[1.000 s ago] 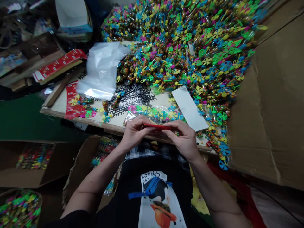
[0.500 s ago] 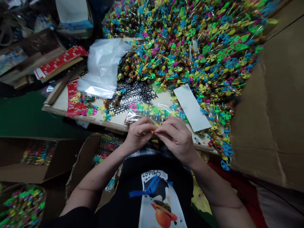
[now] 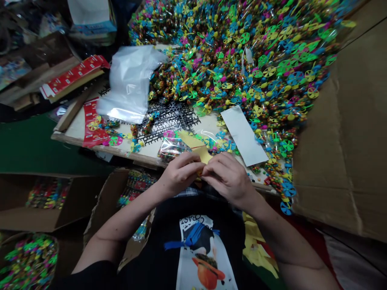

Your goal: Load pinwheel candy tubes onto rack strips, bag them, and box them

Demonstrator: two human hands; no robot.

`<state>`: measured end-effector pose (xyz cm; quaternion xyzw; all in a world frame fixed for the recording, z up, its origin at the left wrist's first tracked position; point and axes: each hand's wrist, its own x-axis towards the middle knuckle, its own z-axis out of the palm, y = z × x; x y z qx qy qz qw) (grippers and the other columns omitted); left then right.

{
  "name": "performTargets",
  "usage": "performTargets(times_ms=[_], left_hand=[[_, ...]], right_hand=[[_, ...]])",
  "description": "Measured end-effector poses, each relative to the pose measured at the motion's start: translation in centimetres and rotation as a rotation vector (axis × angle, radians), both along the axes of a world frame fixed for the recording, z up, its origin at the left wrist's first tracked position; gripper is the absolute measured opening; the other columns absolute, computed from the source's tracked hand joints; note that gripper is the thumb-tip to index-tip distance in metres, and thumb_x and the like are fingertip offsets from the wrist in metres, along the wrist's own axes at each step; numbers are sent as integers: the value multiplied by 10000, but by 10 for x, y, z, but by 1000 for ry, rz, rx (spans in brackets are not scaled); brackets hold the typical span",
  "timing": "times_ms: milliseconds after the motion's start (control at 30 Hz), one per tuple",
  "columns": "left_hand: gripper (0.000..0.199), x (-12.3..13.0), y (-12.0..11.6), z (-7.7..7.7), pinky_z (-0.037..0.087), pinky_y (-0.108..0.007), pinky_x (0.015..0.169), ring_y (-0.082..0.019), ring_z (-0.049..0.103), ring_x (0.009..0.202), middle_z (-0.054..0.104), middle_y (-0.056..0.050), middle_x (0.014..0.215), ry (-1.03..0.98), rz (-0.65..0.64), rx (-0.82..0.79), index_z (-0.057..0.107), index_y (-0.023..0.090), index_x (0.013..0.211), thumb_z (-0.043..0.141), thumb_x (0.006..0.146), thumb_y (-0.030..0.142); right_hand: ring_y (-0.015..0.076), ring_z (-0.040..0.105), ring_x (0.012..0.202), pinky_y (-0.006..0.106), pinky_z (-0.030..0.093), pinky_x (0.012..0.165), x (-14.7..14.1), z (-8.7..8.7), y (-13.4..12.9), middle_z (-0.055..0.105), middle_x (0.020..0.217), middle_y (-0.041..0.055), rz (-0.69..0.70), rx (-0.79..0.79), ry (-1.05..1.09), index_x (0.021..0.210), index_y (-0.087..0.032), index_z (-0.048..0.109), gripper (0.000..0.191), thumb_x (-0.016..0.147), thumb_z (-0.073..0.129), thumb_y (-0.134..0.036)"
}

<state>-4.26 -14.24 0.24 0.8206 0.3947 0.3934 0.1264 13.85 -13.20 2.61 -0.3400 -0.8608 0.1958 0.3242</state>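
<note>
My left hand (image 3: pixel 183 172) and my right hand (image 3: pixel 227 175) meet just over the table's front edge, fingers pinched together. Between them they grip a yellow paper strip (image 3: pixel 203 154) with a thin red line across it; it sticks up and away from my fingertips. Its lower end is hidden by my fingers. Right behind the hands lies a clear bag (image 3: pixel 173 147) packed with beads and colourful plastic wheels, partly covered by the strip. A blank white card (image 3: pixel 244 136) lies at an angle to the right of my right hand.
Clear bags (image 3: pixel 128 84) lie stacked at left beside a red card (image 3: pixel 92 125). Black toothed plastic strips (image 3: pixel 172 119) spread behind the hands. A large heap of beaded wheel toys (image 3: pixel 229 56) fills the back. Cardboard (image 3: pixel 338 153) stands at right; open boxes (image 3: pixel 75 201) sit lower left.
The yellow strip, mostly hidden between my fingers before, now extends up over the bag. My hands have shifted slightly right and down. Yellow paper pieces show more at lower right.
</note>
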Motion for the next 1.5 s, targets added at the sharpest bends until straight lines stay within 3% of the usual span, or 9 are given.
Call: performTargets(times_ms=[267,500,667,800,900,1067,1200,1367,1500], left_hand=[[164,-8,-2,-1,535,-252,748,-147,610,875,608,-76,947,10,-14,-55,625,183,987,594,827,189],[314,-14,-8,-2,530,-298,782,-179,595,913,592,-78,976,-64,-36,-330,630,189,1016,699,748,340],[357,-22,-17,-6,508,-303,759,-178,595,839,603,-65,898,-151,-124,-644,641,150,928,716,721,431],[325,-36,-35,-23,485,-264,703,-152,578,753,617,-38,821,-190,-127,-945,652,136,883,665,762,437],[324,-53,-53,-39,459,-228,634,-132,558,686,618,-32,774,-132,-177,-1169,656,123,771,654,757,446],[328,-90,-74,-46,457,-205,601,-126,575,673,659,-12,766,-211,-73,-1438,643,134,846,694,704,426],[342,-113,-77,-42,500,-251,666,-160,617,723,701,-32,796,-293,69,-1445,649,134,849,694,698,437],[374,-125,-71,-44,530,-290,709,-187,648,743,725,-43,816,-370,151,-1447,656,143,829,720,653,466],[435,-134,-60,-37,544,-314,732,-212,664,781,738,-54,858,-368,252,-1430,680,148,852,742,604,500]], right_hand=[[169,545,744,310,479,678,6,1,-9,585,747,35,-87,134,90,794,-200,578,93,832,596,-117],[189,629,919,356,537,799,2,-12,-11,630,851,50,9,168,246,894,-214,555,176,823,553,-53],[148,644,777,297,548,735,-1,-14,-12,646,794,25,40,64,279,919,-201,546,207,809,569,-28],[126,635,774,266,536,734,5,-8,-6,640,829,-1,-146,-40,393,912,-223,554,204,798,617,-66],[113,617,731,242,520,672,8,-7,23,616,824,-26,-327,-212,464,966,-241,528,237,783,666,-183],[115,586,679,241,477,609,-10,-30,102,590,750,-40,74,-779,195,1040,-223,466,365,738,669,-244],[103,541,632,218,407,538,-29,-54,136,565,721,-39,327,-999,-35,1080,-195,439,392,747,643,-231],[103,522,632,228,399,557,-41,-67,141,560,745,-33,377,-944,-113,1104,-190,422,360,789,593,-222],[154,570,736,290,458,683,-48,-72,130,616,820,14,283,-650,-270,1107,-204,472,343,796,616,-215]])
